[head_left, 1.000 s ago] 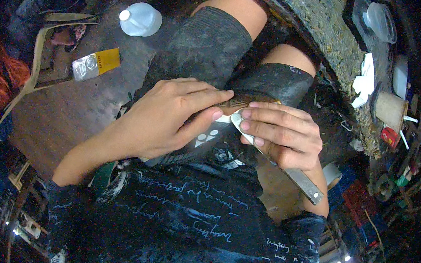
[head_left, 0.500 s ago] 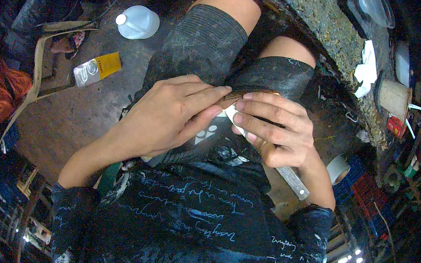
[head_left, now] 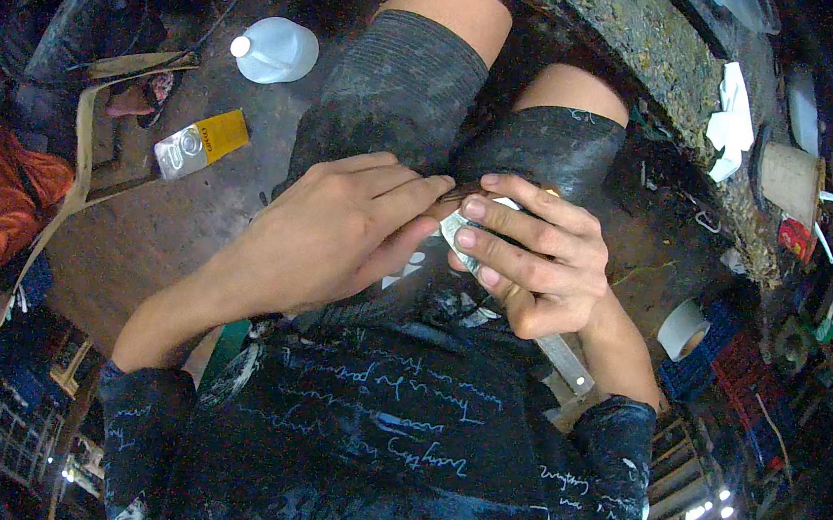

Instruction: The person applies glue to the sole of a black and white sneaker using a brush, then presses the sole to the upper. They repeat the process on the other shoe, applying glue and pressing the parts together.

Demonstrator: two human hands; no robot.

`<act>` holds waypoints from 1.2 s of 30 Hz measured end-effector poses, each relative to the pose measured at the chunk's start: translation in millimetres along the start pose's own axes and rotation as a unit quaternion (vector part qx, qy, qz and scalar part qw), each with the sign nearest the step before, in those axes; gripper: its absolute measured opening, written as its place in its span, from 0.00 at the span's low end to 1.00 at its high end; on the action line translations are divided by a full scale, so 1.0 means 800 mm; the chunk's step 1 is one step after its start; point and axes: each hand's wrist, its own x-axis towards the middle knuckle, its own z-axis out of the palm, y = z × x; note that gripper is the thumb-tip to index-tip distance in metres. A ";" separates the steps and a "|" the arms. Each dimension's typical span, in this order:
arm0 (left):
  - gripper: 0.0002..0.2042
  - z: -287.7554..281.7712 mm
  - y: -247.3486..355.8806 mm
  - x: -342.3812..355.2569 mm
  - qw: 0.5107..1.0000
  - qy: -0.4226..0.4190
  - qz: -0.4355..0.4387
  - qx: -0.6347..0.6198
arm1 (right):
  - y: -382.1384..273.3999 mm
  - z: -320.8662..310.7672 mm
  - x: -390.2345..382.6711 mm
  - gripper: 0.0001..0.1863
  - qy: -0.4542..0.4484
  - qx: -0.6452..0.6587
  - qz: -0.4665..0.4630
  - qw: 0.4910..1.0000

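Note:
My left hand [head_left: 336, 218] is closed over the lap, its fingertips and thumb pressed on a thin brown piece [head_left: 460, 193] that is mostly hidden between the hands. Close beside it on the right, my right hand [head_left: 548, 257] curls around a flat grey metal strip [head_left: 566, 362]. The strip's lower end, with a light dot near its tip, sticks out under the palm. A pale, silvery piece [head_left: 454, 230] shows at the right fingertips, touching the brown piece or very near it. It appears to be the strip's other end, but the fingers hide the join.
A translucent jug [head_left: 278, 52] and a yellow-and-clear packet [head_left: 201, 144] are on the floor at left, near an orange cloth [head_left: 8, 224] and another person's foot [head_left: 136, 103]. Along the right runs a rough ledge [head_left: 675, 85] with white paper [head_left: 732, 124]. A tape roll [head_left: 683, 330] stands right.
My right hand has shifted slightly left with the metal strip, and its pale end now looks greyer and tilted. The left hand stays nearly in place. The surroundings have shifted slightly in view.

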 end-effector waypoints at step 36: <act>0.15 -0.026 0.010 0.012 0.992 -0.096 -0.024 0.082 | -0.003 0.020 -0.008 0.22 0.023 -0.085 -0.029 0.996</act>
